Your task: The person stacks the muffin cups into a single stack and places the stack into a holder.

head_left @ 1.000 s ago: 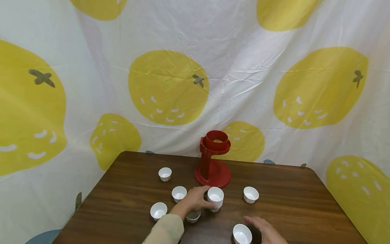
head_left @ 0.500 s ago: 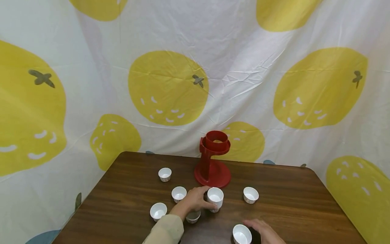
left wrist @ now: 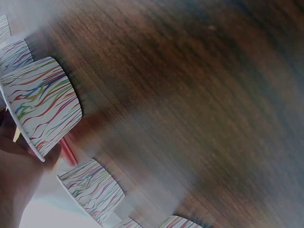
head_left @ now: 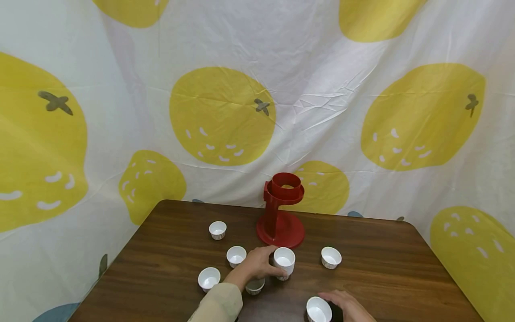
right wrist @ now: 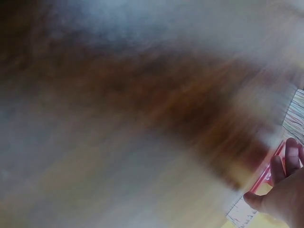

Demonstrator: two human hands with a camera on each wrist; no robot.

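Small white paper cups stand upright on the brown table (head_left: 374, 264); the left wrist view shows wavy coloured lines on their outsides. My left hand (head_left: 257, 261) grips one paper cup (head_left: 284, 257) near the middle, thumb and finger around its side. That cup looks taller than the others. Under my left wrist, another cup (head_left: 255, 286) is partly covered. In the left wrist view a large patterned cup (left wrist: 47, 104) hides part of the hand. My right hand (head_left: 349, 306) is beside the front cup (head_left: 319, 308), fingertips at its far rim; the thumb is hidden in the head view.
A red stand (head_left: 281, 214) with a round base and a ring on top stands behind the cups. Left of the hands sit cups (head_left: 209, 278), and at right is a single cup (head_left: 331, 257). A lemon-print cloth (head_left: 306, 89) hangs behind the table.
My right hand has moved slightly left and toward the table's near side, closer to the front cup. The left hand keeps its grip on its cup and has not moved.
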